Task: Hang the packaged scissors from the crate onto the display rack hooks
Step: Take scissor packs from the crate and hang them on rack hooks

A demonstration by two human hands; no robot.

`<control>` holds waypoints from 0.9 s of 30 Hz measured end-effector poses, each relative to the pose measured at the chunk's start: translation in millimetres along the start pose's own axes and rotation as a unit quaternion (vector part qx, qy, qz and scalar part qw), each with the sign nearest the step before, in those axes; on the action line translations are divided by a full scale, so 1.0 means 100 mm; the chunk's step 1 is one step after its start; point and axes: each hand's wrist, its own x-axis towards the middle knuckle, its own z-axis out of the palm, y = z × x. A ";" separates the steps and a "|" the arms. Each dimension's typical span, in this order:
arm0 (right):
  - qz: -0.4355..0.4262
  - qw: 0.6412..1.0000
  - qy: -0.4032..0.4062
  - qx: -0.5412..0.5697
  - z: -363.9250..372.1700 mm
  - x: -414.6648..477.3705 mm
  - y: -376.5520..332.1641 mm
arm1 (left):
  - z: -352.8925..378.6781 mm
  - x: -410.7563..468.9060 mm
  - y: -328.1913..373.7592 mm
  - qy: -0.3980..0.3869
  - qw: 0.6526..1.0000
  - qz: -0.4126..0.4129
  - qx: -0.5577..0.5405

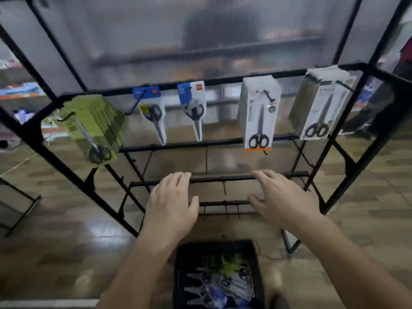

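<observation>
left hand [171,206] slack, empty | right hand [283,197] same | both seemingly clear of rack rail [220,179]

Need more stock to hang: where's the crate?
Head view, bottom centre: the black crate sits on the floor in front of the display rack.

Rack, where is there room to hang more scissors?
The lower rails below the hanging packs are bare, hooks free. The blue packs hang thinly, so room there. Crowded: the yellow-green stack at left, the white-orange stack and the grey stack at right.
</observation>
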 end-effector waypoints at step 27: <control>0.082 0.931 -0.351 -0.056 3.09 0.40 0.69 | 3.04 -0.49 -1.11 -0.238 0.962 -0.113 -0.067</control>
